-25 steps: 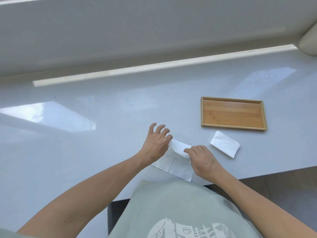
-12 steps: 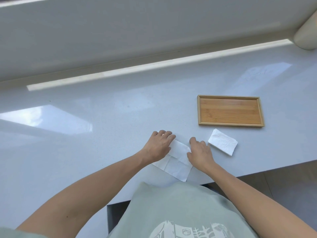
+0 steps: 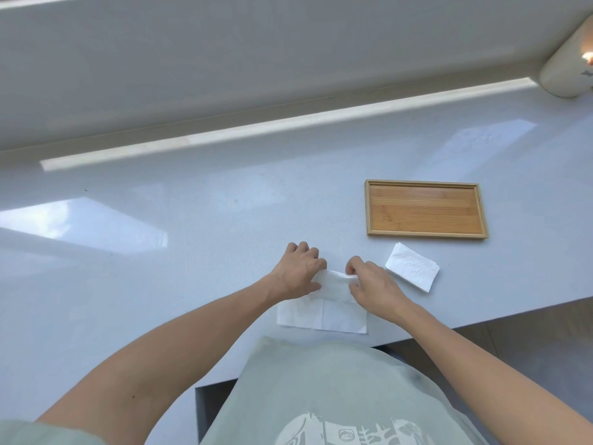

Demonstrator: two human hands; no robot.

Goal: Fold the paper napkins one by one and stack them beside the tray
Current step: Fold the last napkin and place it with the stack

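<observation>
A white paper napkin (image 3: 321,313) lies on the pale counter close to its front edge. Its far edge is lifted and curled between my hands. My left hand (image 3: 300,273) grips that raised edge on the left, and my right hand (image 3: 373,285) pinches it on the right. An empty bamboo tray (image 3: 425,234) sits further back on the right. A small stack of folded white napkins (image 3: 412,266) rests just in front of the tray, to the right of my right hand.
The counter's front edge (image 3: 481,319) runs diagonally close to my right forearm, with floor beyond it. A pale rounded object (image 3: 568,69) stands at the far right corner. A wall ledge (image 3: 288,120) bounds the back.
The napkin has turned square to the counter edge. Both hands went from pressing it flat to gripping its far edge, which is now lifted and curling toward me.
</observation>
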